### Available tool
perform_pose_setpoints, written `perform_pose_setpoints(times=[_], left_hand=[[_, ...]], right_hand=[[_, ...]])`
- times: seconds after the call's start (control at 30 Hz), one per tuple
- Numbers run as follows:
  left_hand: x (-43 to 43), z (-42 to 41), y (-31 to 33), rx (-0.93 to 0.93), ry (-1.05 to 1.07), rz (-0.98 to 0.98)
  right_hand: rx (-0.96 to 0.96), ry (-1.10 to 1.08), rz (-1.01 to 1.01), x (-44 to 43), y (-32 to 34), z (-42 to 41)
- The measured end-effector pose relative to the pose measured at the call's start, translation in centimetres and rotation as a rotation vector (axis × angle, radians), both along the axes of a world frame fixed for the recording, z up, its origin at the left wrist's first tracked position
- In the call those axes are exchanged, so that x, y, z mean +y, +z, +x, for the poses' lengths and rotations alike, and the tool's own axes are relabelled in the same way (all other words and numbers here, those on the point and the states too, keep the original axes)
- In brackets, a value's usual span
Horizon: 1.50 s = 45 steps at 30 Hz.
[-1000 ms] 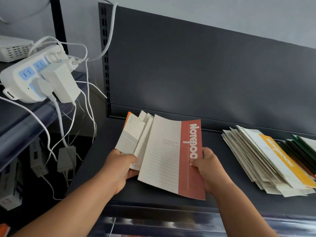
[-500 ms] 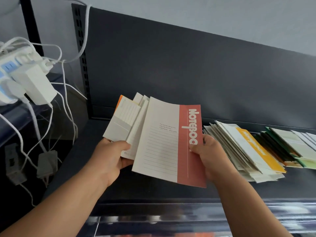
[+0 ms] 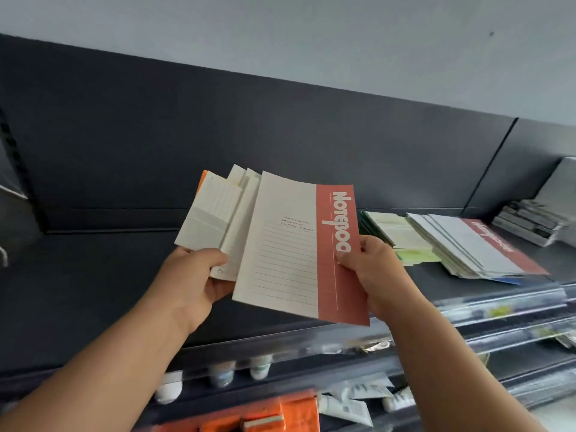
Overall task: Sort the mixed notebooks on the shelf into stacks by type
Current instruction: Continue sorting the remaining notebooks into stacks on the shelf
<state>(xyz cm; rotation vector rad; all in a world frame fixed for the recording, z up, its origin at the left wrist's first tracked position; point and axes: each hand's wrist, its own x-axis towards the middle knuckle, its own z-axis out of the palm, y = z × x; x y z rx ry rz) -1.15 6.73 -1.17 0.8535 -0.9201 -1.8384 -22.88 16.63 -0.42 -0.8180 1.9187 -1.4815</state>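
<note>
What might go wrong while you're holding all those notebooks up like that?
The left hand grips a loose fan of notebooks by its lower end, so some might slip out and fall. The right hand only pinches the red-striped notebook at its edge; it may bend or drop short of the matching red stack.

Shelf (image 3: 93, 275) runs L to R, back panel (image 3: 218, 135) behind it. Above its middle, L hand (image 3: 193, 275) holds a bundle (image 3: 215, 213). R hand (image 3: 374, 269) holds one notebook (image 3: 293, 254) just right of it, overlapping in front. On the shelf right of the hands are three stacks: near stack (image 3: 396, 232), mid stack (image 3: 467, 244) beside it, far stack (image 3: 530, 222) at back-right. Lower shelves hold bottles (image 3: 221, 374) and, further right, tubes (image 3: 346, 403).
</note>
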Motion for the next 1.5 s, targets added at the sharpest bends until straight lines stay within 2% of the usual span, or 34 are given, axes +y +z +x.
perform_pose_setpoints(times=[0.33,0.53,0.8,1.07,1.33,1.5], left_hand=[[10.1,-12.4,-0.3,0.028,-0.077,0.028],[12.5,-17.8,0.3,0.002,-0.134,0.060],[11.4,-25.6,1.2,0.006,-0.248,0.039],[7.7,-33.8,2.1,-0.008,-0.277,0.023],[6.2,-39.1,2.0,-0.017,-0.210,-0.018],[7.0,-42.0,1.5,0.028,-0.059,-0.025]], right_hand=[[0.007,-0.095,-0.033,12.6,-0.3,-10.9],[0.002,-0.156,-0.037,16.4,-0.1,-15.4],[0.005,-0.287,-0.026,16.8,-0.3,-21.8],[-0.007,-0.354,-0.040,13.9,0.7,-29.4],[-0.007,-0.309,0.002,12.3,-0.4,-38.3],[0.015,-0.205,0.043,11.4,-0.4,-45.4]])
